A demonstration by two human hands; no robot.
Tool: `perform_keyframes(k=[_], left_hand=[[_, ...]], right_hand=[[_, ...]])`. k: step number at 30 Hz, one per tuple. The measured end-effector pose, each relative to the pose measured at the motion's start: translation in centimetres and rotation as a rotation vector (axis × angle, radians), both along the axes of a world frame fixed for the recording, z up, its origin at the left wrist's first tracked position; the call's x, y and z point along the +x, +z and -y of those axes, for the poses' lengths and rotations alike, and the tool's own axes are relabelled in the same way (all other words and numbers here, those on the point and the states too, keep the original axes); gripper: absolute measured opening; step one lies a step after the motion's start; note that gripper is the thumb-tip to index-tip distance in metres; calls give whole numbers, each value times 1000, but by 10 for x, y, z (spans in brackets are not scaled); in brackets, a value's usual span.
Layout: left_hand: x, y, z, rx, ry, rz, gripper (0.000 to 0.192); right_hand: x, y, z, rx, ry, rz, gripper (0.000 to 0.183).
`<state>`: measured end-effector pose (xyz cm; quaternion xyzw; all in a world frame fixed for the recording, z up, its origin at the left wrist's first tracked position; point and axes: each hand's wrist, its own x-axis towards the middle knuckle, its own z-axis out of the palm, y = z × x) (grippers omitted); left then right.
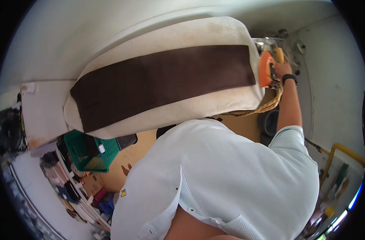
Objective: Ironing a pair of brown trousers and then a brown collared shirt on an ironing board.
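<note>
My right hand [283,69], with a black band at the wrist, reaches to the right end of the padded ironing board. Its fingers are closed around the tan handle of an orange clothes iron [265,69]. The iron sits just beyond the board's end, its orange side facing the board. A dark brown cloth [167,81] lies flat lengthwise over the cream-covered ironing board [182,112]. The cloth looks mostly smooth. My left hand is out of view.
Metal items [265,45] stand behind the iron. A woven rim [266,106] curves below the board's right end, near a grey bucket [268,121]. A green plastic basket [92,153] stands lower left, beside shelves of folded cloth [54,169]. A white surface [44,111] adjoins the board.
</note>
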<state>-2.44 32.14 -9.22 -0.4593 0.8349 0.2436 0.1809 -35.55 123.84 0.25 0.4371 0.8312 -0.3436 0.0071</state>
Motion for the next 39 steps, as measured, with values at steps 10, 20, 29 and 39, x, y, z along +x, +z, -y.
perform_keyframes(k=[10,20,29,39], left_hand=[[121,17,-26,40,363,-340,75],[192,9,-92,210,493,20,78],[325,-7,-111,254,910,-52,74],[512,-33,-222,191,1664,-89,81]], right_hand=[[-88,44,28,619,423,172,60],[-96,16,213,1200,325,-8,78],[106,17,681,515,1763,-978,84],[276,-115,923,158,3008,124,61]])
